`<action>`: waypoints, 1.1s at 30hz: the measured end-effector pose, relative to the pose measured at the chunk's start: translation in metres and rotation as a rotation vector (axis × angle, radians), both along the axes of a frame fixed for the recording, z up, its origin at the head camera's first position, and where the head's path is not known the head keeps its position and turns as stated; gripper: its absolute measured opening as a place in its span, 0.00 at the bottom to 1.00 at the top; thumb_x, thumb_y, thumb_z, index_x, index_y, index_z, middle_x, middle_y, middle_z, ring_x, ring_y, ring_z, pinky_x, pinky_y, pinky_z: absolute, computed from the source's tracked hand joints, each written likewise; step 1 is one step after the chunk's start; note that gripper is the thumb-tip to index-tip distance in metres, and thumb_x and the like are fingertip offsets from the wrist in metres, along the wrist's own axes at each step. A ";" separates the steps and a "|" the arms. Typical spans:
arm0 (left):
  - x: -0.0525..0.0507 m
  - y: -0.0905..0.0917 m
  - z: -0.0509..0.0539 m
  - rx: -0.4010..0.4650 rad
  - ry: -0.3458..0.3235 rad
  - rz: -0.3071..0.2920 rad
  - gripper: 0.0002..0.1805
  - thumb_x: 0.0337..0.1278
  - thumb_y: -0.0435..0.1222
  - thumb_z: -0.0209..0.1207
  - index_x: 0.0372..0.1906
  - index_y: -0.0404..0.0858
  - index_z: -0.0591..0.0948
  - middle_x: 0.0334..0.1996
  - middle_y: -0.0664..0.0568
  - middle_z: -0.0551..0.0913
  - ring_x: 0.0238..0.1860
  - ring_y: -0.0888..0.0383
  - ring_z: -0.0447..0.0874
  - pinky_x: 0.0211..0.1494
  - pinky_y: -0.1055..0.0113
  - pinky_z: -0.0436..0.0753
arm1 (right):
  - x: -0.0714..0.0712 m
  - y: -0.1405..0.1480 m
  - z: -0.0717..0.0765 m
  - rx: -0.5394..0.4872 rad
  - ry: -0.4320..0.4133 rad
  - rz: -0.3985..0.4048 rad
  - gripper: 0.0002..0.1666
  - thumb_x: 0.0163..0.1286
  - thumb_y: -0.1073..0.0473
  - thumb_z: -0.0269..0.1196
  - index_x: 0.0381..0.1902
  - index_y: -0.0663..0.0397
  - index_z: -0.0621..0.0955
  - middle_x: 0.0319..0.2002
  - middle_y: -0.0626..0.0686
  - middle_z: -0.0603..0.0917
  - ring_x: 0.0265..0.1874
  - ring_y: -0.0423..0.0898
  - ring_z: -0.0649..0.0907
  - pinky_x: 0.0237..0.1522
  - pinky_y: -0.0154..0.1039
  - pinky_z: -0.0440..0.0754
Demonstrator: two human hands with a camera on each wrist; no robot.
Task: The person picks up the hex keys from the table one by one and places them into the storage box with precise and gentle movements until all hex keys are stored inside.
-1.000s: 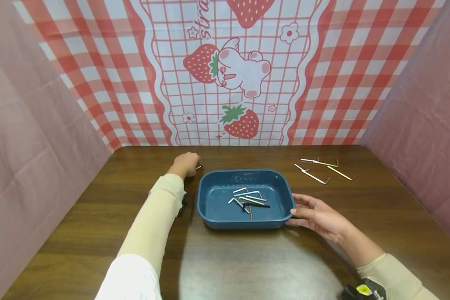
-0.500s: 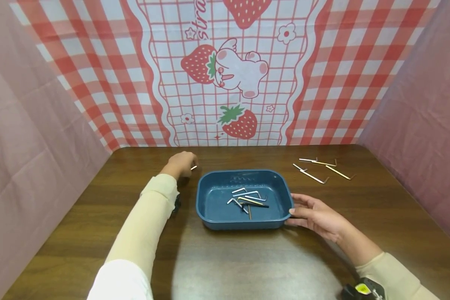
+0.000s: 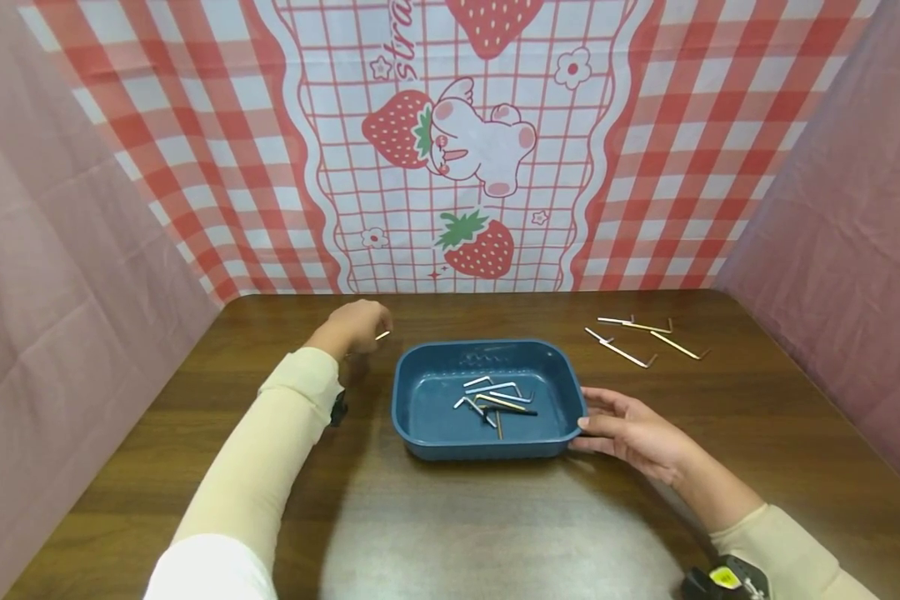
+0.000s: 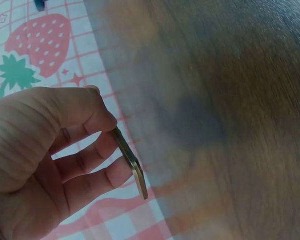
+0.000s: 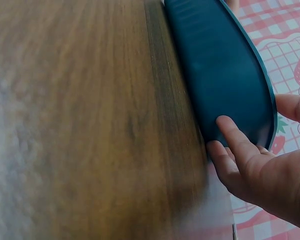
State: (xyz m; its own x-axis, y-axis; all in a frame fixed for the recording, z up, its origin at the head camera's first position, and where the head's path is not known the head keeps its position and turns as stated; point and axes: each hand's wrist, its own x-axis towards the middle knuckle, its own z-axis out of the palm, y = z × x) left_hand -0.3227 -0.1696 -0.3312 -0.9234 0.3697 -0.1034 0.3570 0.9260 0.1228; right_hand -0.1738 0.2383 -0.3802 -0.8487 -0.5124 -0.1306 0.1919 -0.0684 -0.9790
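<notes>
My left hand [image 3: 357,325] is above the table, left of the tray's far corner. Its thumb and fingers pinch a brassy hex key [image 4: 132,161], whose bent end points away from the fingertips in the left wrist view. Part of that key is hidden by the hand. At the tray's right end is my right hand [image 3: 637,433], its thumb over the rim and its fingers against the outer wall. The dark blue tray [image 3: 487,450] stands upright on the table. Several hex keys [image 3: 504,392], silver, gold and black, lie crossed inside it.
More hex keys [image 3: 626,353] lie loosely grouped on the wooden table [image 3: 435,533] at the back right. A red checked strawberry cloth [image 3: 270,167] hangs behind the table. Pink cloth [image 3: 82,250] hangs along both sides.
My left hand has moved leftwards, away from the tray, with the hex key in its fingers. The right hand and the tray stay in place.
</notes>
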 end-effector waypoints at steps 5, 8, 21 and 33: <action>0.007 -0.002 0.008 0.012 0.008 -0.048 0.16 0.47 0.31 0.65 0.46 0.38 0.84 0.32 0.52 0.82 0.38 0.54 0.78 0.41 0.58 0.80 | 0.000 0.001 0.000 0.004 -0.004 -0.001 0.44 0.73 0.67 0.53 0.72 0.76 0.40 0.70 0.79 0.47 0.52 0.51 0.81 0.55 0.50 0.77; 0.010 -0.004 0.012 0.035 0.013 -0.082 0.16 0.44 0.31 0.66 0.43 0.36 0.85 0.28 0.52 0.79 0.35 0.55 0.76 0.40 0.59 0.79 | 0.000 0.001 0.000 0.007 -0.005 -0.002 0.44 0.73 0.67 0.53 0.72 0.76 0.40 0.69 0.79 0.48 0.52 0.51 0.81 0.55 0.50 0.77; 0.028 -0.008 0.030 0.069 -0.024 -0.110 0.23 0.40 0.30 0.68 0.48 0.35 0.83 0.26 0.53 0.77 0.31 0.57 0.75 0.38 0.62 0.77 | 0.000 0.001 0.001 0.018 -0.005 -0.005 0.44 0.73 0.66 0.54 0.72 0.76 0.41 0.70 0.78 0.48 0.51 0.51 0.82 0.55 0.50 0.78; 0.042 0.003 0.050 0.073 -0.001 -0.166 0.21 0.41 0.24 0.65 0.47 0.37 0.84 0.26 0.52 0.78 0.29 0.56 0.73 0.31 0.64 0.74 | 0.000 0.001 0.001 0.021 -0.008 0.000 0.44 0.73 0.66 0.54 0.73 0.75 0.41 0.70 0.78 0.47 0.51 0.51 0.82 0.56 0.50 0.77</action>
